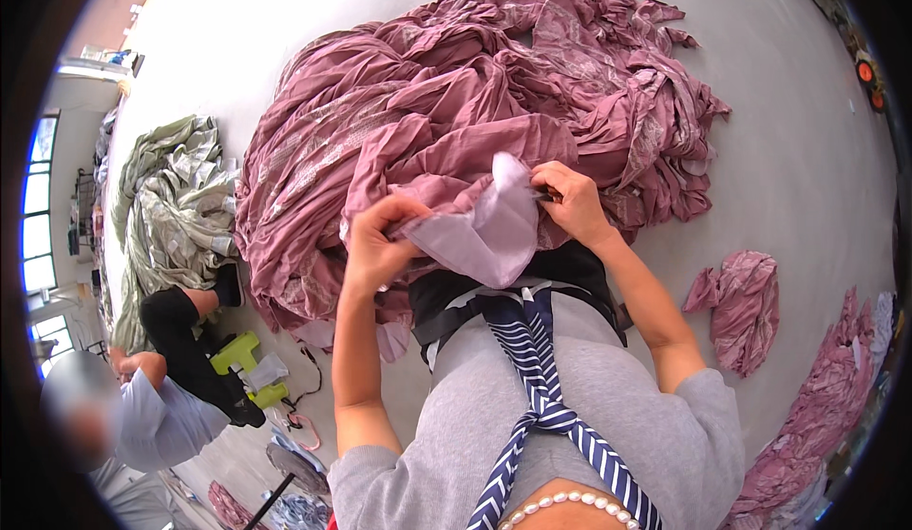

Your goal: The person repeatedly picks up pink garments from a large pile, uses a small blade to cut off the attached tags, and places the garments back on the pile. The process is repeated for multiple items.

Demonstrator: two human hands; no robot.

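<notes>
A pale lilac piece of fabric (486, 237) sags between my hands above my lap. My left hand (382, 245) pinches its left edge between thumb and fingers. On the other side, my right hand (574, 205) grips the upper right edge, thumb and fingers closed together. Just beyond and below both hands spreads a large, crumpled heap of dusty-pink patterned fabric (427, 93). Its near folds reach my knees, and whether the lilac piece is joined to it I cannot tell.
Green-grey fabric (176, 198) lies piled at the left, near a seated person (176, 416) and a lime-green stool (249, 369). A small pink bundle (746, 312) rests on the floor (788, 150) at right, with more pink fabric (807, 425) farther right.
</notes>
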